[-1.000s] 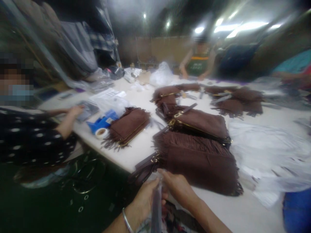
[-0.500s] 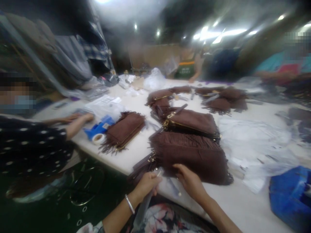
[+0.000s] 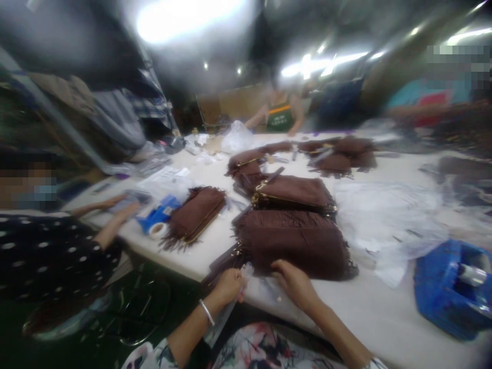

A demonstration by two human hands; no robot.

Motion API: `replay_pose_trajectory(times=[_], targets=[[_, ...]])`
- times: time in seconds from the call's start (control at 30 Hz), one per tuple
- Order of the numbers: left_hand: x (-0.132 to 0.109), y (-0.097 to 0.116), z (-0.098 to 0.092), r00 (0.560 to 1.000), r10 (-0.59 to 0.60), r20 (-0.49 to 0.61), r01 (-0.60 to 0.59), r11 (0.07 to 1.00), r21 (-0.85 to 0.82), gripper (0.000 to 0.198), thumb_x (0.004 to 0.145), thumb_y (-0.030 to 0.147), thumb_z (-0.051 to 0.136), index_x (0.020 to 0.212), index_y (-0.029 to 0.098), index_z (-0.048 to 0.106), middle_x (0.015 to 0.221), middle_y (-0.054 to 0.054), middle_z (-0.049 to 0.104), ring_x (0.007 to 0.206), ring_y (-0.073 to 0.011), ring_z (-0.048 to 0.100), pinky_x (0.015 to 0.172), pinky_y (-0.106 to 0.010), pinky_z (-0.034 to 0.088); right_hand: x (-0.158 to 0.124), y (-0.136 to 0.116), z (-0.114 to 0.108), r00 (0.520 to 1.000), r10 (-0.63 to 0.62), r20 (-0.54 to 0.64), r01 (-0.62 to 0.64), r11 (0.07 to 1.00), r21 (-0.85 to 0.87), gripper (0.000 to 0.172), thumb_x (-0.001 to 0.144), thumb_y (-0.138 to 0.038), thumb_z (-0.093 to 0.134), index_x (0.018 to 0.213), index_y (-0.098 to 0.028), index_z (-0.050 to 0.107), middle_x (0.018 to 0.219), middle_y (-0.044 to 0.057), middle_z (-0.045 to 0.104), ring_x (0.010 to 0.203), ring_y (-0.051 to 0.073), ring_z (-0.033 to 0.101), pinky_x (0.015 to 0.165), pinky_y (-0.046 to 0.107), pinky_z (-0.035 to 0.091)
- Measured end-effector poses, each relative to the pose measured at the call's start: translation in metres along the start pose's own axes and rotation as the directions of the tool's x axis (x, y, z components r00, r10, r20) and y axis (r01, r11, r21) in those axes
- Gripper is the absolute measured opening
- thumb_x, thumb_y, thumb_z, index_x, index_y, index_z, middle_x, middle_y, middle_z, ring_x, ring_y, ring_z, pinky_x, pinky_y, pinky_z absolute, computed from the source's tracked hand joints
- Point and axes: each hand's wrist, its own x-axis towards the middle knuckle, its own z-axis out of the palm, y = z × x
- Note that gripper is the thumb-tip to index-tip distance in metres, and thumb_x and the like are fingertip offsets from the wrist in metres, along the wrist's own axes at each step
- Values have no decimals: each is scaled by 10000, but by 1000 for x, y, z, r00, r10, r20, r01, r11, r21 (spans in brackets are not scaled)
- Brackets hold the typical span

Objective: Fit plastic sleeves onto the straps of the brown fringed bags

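Note:
A brown fringed suede bag (image 3: 295,243) lies at the near edge of the white table (image 3: 369,312). My left hand (image 3: 227,286), a bangle on its wrist, is closed on a clear plastic sleeve (image 3: 246,271) beside the bag's strap end. My right hand (image 3: 294,284) rests on the bag's near edge, fingers curled over the same thin plastic. More brown fringed bags (image 3: 294,192) lie stacked behind it, another (image 3: 196,215) to the left.
A person in a dotted dark top (image 3: 42,256) works at the left, a hand (image 3: 123,207) on the table near blue tape holders (image 3: 159,218). Clear plastic bags (image 3: 384,220) pile at the right beside a blue bin (image 3: 449,287). Other people sit at the far side.
The view has tilted up and swung right, bringing the blue bin into sight. My hands have stayed at the bag's near edge on the plastic.

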Motion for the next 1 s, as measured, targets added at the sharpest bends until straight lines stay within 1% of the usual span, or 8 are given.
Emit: replay_pose_trajectory(times=[0.23,0.4,0.53,0.7,0.77,0.87,0.93,1.0], targets=[[-1,-3,2,996,46,-77,-37,992,117,325,801,441,581,615,174,578,494,3,563,434,-158,543,523,-255,354,-41,-20,20,987,155,-37,-158,979,-132,223,856,-335,548,1047,-219,550,837,26,693,739,197,655,638,261,414],[-22,0,-1,927,272,-256,-209,946,250,237,777,361,650,952,201,654,922,-93,668,997,-293,588,870,-312,378,-47,-31,33,982,185,-46,-190,967,-170,312,812,-205,576,1117,-205,514,1022,71,689,890,221,666,717,275,416],[-39,-1,1,860,416,-295,-340,899,278,413,788,273,635,1193,205,591,1150,-130,610,1136,-314,505,1016,-351,302,-45,-29,37,964,265,-22,-266,960,-92,296,815,-211,561,1108,-213,519,843,26,697,780,206,665,659,265,398],[-49,7,13,848,432,-308,-394,901,180,230,850,311,552,1040,234,657,1092,-102,629,1080,-275,536,998,-333,334,-41,-20,37,945,327,7,-325,938,124,240,766,-189,568,1004,-209,537,729,-2,670,698,184,639,619,251,388],[-47,8,23,890,368,-268,-348,930,122,214,872,379,516,883,229,668,907,-87,663,906,-246,597,877,-317,407,-41,-19,39,940,338,33,-335,907,253,220,753,-189,558,970,-204,529,684,-12,650,656,175,623,604,250,395],[-37,6,41,993,68,-98,-70,997,-20,363,877,495,450,705,205,586,524,-31,582,510,-193,561,556,-293,422,-43,-21,47,925,364,110,-370,800,472,212,743,-206,526,954,-204,508,599,-43,596,560,155,582,538,238,389],[-30,3,51,996,-84,18,85,988,-126,405,855,553,444,703,195,558,451,-12,550,403,-181,525,439,-270,365,-47,-24,53,904,391,172,-412,693,592,219,739,-236,516,956,-205,499,555,-67,546,497,138,540,487,226,369],[-28,0,57,990,-115,80,131,959,-253,397,785,564,555,709,175,572,512,-27,600,411,-175,548,414,-259,365,-52,-28,57,892,391,226,-434,599,673,232,742,-286,522,959,-206,502,555,-77,518,474,125,515,464,219,359]])
